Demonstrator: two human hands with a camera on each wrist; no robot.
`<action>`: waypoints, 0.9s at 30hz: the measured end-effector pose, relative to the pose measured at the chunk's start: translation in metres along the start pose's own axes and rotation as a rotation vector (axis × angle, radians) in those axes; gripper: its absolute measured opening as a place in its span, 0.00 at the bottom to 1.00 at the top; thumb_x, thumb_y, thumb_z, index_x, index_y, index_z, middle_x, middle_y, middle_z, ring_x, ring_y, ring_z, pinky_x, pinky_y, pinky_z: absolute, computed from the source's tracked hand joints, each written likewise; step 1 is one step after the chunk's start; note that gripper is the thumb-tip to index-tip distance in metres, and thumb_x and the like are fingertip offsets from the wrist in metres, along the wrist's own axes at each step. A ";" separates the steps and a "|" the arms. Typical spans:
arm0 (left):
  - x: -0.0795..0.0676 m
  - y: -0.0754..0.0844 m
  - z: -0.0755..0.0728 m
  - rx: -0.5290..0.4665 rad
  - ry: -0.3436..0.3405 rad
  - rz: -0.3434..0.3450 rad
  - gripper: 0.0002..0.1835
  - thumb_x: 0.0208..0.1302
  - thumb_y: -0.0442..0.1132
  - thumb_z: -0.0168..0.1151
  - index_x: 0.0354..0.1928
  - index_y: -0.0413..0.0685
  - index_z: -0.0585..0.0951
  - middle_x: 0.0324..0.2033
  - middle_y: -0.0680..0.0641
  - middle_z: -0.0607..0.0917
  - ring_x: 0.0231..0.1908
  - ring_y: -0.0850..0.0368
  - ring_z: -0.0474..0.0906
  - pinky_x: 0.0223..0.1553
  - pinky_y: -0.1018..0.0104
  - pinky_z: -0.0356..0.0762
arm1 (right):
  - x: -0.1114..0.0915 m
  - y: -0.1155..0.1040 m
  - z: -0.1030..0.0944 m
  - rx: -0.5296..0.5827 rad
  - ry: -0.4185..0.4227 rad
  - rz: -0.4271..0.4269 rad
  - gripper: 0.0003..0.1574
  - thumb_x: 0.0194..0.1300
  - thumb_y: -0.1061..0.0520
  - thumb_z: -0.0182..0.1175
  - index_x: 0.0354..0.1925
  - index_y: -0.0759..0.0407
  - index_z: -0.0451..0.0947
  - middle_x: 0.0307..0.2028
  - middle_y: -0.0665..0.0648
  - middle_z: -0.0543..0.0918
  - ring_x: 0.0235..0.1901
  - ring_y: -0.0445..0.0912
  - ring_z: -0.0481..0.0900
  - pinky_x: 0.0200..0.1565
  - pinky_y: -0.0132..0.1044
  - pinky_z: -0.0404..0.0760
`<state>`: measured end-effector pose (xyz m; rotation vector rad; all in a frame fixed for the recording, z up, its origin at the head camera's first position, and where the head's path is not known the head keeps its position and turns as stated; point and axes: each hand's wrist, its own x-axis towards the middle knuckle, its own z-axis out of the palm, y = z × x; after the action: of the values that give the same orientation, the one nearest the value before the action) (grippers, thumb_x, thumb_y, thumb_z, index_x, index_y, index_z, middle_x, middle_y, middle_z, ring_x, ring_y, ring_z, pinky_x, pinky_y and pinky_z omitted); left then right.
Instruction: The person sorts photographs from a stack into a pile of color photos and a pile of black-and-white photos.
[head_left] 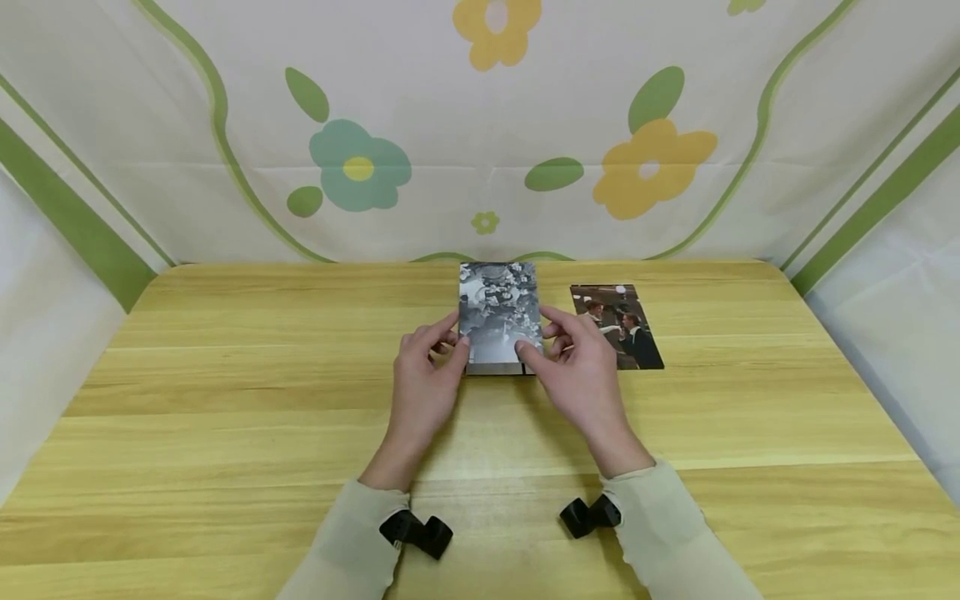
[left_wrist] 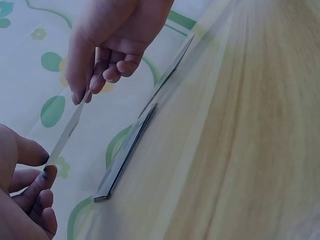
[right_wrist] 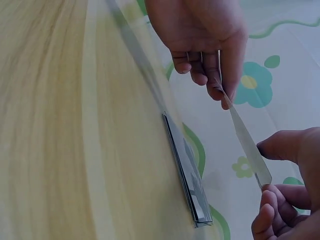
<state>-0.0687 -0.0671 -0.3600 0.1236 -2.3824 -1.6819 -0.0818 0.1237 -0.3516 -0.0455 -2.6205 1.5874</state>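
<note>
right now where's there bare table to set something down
The table is bare between its left edge and the left grip, and right of the colour photo. Mid-table is crowded: the right grip covers part of the colour photo in the head view and, with the left, holds a grey photo above a stack.

The raised photo (head_left: 500,312) is above a photo stack (left_wrist: 121,159) on the table (head_left: 495,467), left hand (head_left: 424,382) at its eight o'clock, right hand (head_left: 583,373) at four. Another photo (head_left: 633,329) lies at three o'clock; the cloth (head_left: 480,117) rises behind, at twelve.
</note>
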 end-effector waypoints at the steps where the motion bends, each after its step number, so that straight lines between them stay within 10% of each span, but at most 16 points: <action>1: 0.000 0.000 0.000 0.000 0.002 0.001 0.22 0.72 0.34 0.68 0.67 0.46 0.85 0.44 0.43 0.88 0.48 0.50 0.76 0.48 0.62 0.70 | 0.000 0.000 0.000 -0.003 -0.001 0.001 0.38 0.66 0.55 0.76 0.72 0.53 0.78 0.49 0.55 0.80 0.43 0.48 0.79 0.42 0.28 0.78; 13: 0.006 -0.005 -0.014 0.052 0.051 0.013 0.19 0.70 0.34 0.70 0.62 0.44 0.87 0.45 0.40 0.87 0.48 0.46 0.74 0.48 0.61 0.69 | -0.002 -0.003 0.018 0.025 -0.035 -0.009 0.37 0.66 0.55 0.75 0.71 0.57 0.78 0.49 0.55 0.81 0.43 0.46 0.80 0.43 0.28 0.81; 27: 0.019 -0.029 -0.091 0.036 0.284 -0.140 0.18 0.68 0.30 0.68 0.58 0.42 0.88 0.40 0.50 0.85 0.41 0.61 0.73 0.44 0.72 0.68 | -0.001 -0.053 0.095 0.044 -0.214 -0.059 0.37 0.68 0.56 0.73 0.72 0.58 0.77 0.49 0.54 0.85 0.41 0.43 0.81 0.46 0.39 0.84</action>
<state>-0.0685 -0.1640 -0.3557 0.5098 -2.2348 -1.5590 -0.0875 0.0155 -0.3483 0.2141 -2.7109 1.7168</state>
